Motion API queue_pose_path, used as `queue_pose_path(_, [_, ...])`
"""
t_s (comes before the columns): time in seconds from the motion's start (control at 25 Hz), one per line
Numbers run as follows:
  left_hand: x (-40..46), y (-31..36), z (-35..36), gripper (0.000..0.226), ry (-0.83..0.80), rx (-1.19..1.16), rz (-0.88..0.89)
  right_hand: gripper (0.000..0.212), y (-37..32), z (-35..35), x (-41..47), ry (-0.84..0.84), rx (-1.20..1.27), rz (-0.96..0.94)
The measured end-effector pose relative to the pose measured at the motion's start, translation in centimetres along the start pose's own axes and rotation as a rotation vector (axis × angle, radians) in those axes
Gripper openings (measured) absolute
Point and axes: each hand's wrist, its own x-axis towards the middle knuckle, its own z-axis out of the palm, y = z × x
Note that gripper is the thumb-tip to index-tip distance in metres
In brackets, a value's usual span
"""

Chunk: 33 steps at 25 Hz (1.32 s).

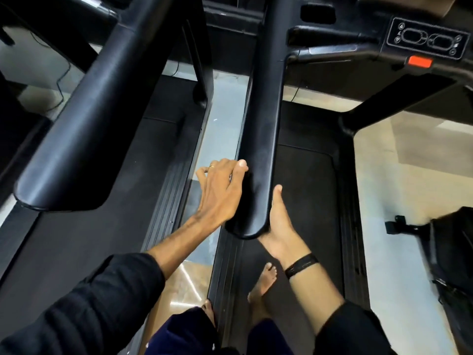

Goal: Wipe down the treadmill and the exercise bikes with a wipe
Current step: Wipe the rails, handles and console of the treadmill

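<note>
Treadmill handrail (pixel 258 155), rear end, between your 2 hands: left hand (pixel 220 190) curled over its side, right hand (pixel 277 226) cupping underneath, likely steadying; wipe not visible.

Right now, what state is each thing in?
Left hand: on the handrail's left side, thumb on top.
Right hand: cupping the handrail end from the right.
Wipe: not visible.
Red stop button: untouched.
Treadmill belt: one bare foot on it.
</note>
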Motion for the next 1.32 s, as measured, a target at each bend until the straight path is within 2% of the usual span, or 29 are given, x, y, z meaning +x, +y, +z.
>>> queue_pose_path(0.08, [-0.7, 0.6, -0.6, 0.045, 0.029, -0.017, -0.003, 0.062, -0.4, -0.6, -2.8, -0.09, -0.07, 0.087])
queue_pose_path(0.16, [-0.9, 1.7, -0.4, 0.043, 0.036, -0.001, 0.004, 0.049, -1.3, -1.2, -5.2, -0.147, -0.233, 0.089])
queue_pose_path(0.2, [-0.9, 2.5, -0.1, 0.041, 0.034, 0.002, 0.025, 0.045, -1.7, -1.8, -5.7, -0.138, -0.355, 0.031])
queue_pose_path(0.28, [-0.7, 4.7, 0.4, 0.033, 0.011, -0.034, 0.091, 0.029, -3.0, -2.6, -6.4, -0.019, -0.59, -0.196])
queue_pose_path(0.4, [-0.1, 7.6, 1.0, 0.021, -0.13, -0.154, 0.188, 0.026, -6.0, -3.8, -8.2, -0.01, -0.706, -0.465])
queue_pose_path(0.56, [0.6, 12.7, 3.0, 0.043, -0.41, -0.26, 0.287, 0.025, -10.6, -8.3, -10.7, -0.036, -0.896, -0.606])
queue_pose_path(0.72, [1.6, 20.2, 6.4, 0.028, -0.557, -0.187, 0.465, 0.021, -16.0, -14.6, -13.2, 0.096, -0.884, -0.733])
queue_pose_path(0.96, [1.5, 28.9, 13.6, 0.008, -0.462, -0.074, 0.61, 0.016, -20.8, -24.9, -15.7, 0.398, -0.874, -0.847])
queue_pose_path(1.12, [1.1, 33.1, 17.7, 0.008, -0.439, -0.114, 0.627, 0.019, -23.0, -30.9, -17.0, 0.621, -0.959, -0.929])
queue_pose_path(1.2, [1.1, 34.4, 19.5, 0.008, -0.444, -0.139, 0.63, 0.023, -23.8, -32.9, -17.4, 0.653, -0.972, -0.947])
queue_pose_path(1.32, [1.1, 36.0, 22.1, 0.007, -0.451, -0.196, 0.615, 0.021, -24.4, -35.5, -17.2, 0.634, -0.834, -0.953])
